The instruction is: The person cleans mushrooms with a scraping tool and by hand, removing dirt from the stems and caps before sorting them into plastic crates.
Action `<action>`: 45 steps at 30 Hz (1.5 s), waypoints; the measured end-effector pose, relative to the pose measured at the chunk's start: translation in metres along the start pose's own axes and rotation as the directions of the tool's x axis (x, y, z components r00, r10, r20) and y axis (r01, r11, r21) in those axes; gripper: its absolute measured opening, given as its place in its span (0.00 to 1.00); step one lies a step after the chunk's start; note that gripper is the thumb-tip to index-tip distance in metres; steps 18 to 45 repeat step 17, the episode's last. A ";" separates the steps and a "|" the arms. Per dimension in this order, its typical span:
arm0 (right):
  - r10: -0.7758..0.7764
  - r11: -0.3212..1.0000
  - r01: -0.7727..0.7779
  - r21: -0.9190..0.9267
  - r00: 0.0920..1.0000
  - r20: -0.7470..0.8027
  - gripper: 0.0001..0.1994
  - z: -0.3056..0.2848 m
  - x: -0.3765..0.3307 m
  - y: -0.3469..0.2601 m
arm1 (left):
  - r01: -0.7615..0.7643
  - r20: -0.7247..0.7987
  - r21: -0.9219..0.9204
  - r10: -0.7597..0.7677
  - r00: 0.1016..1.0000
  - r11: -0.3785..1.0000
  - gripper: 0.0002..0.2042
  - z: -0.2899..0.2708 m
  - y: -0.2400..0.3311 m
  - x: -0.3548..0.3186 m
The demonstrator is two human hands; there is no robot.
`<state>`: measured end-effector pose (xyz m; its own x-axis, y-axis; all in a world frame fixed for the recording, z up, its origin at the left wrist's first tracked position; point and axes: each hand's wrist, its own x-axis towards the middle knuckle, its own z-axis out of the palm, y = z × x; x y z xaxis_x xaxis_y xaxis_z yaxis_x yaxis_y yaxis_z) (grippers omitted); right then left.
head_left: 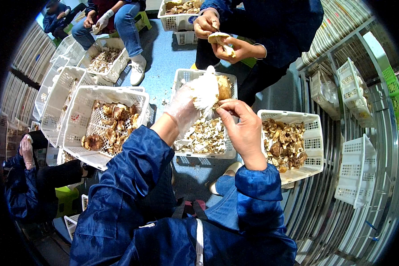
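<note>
Above the middle basket, my left hand (191, 101), in a clear plastic glove with bright white over the fingers, is closed round a mushroom (224, 87) with a brown cap. The glare hides most of its fingers. Bare and close beside it, my right hand (243, 128) pinches thumb and forefinger together at the mushroom's lower edge; what lies between those fingertips is too small to make out. Below both hands, the white perforated basket (204, 155) holds many pale mushroom trimmings (204, 136).
White baskets of brown mushrooms stand at left (107, 164) and right (315, 170). Across from me, a co-worker's hands (235, 48) hold a mushroom. Other seated people and baskets are at the upper left. Metal racks (355, 119) with white baskets line the right side.
</note>
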<state>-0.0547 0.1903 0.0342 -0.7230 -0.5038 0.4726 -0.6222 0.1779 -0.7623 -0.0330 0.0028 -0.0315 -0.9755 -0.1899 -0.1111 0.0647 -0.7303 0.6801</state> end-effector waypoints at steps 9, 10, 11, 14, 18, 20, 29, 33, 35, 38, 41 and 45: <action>0.140 0.988 -0.133 0.084 0.987 -0.080 0.05 0.004 0.001 -0.004 | 0.014 -0.025 -0.043 -0.015 1.000 0.999 0.12 0.008 0.004 -0.003; 0.139 0.984 -0.130 0.119 0.988 -0.067 0.05 0.004 0.001 -0.002 | 0.017 -0.010 -0.062 -0.017 1.000 0.998 0.12 0.007 0.003 -0.002; 0.139 0.979 -0.129 0.155 0.989 -0.053 0.05 0.004 0.000 0.000 | 0.020 0.003 -0.080 -0.020 1.000 0.997 0.12 0.007 0.005 -0.002; 0.047 0.996 -0.043 0.076 0.997 -0.058 0.05 0.005 0.001 0.001 | 0.028 -0.013 -0.092 -0.029 0.999 0.995 0.13 0.010 0.007 -0.006; 0.004 0.999 -0.006 -0.040 0.999 -0.054 0.05 0.005 0.000 0.002 | 0.033 0.010 -0.098 -0.032 0.999 0.995 0.14 0.008 0.005 -0.001; 0.004 0.999 -0.006 -0.040 0.999 -0.054 0.05 0.005 0.000 0.002 | 0.033 0.010 -0.098 -0.032 0.999 0.995 0.14 0.008 0.005 -0.001; 0.004 0.999 -0.006 -0.040 0.999 -0.054 0.05 0.005 0.000 0.002 | 0.033 0.010 -0.098 -0.032 0.999 0.995 0.14 0.008 0.005 -0.001; 0.004 0.999 -0.006 -0.040 0.999 -0.054 0.05 0.005 0.000 0.002 | 0.033 0.010 -0.098 -0.032 0.999 0.995 0.14 0.008 0.005 -0.001; 0.004 0.999 -0.006 -0.040 0.999 -0.054 0.05 0.005 0.000 0.002 | 0.033 0.010 -0.098 -0.032 0.999 0.995 0.14 0.008 0.005 -0.001; 0.004 0.999 -0.006 -0.040 0.999 -0.054 0.05 0.005 0.000 0.002 | 0.033 0.010 -0.098 -0.032 0.999 0.995 0.14 0.008 0.005 -0.001; 0.004 0.999 -0.006 -0.040 0.999 -0.054 0.05 0.005 0.000 0.002 | 0.033 0.010 -0.098 -0.032 0.999 0.995 0.14 0.008 0.005 -0.001; 0.004 0.999 -0.006 -0.040 0.999 -0.054 0.05 0.005 0.000 0.002 | 0.033 0.010 -0.098 -0.032 0.999 0.995 0.14 0.008 0.005 -0.001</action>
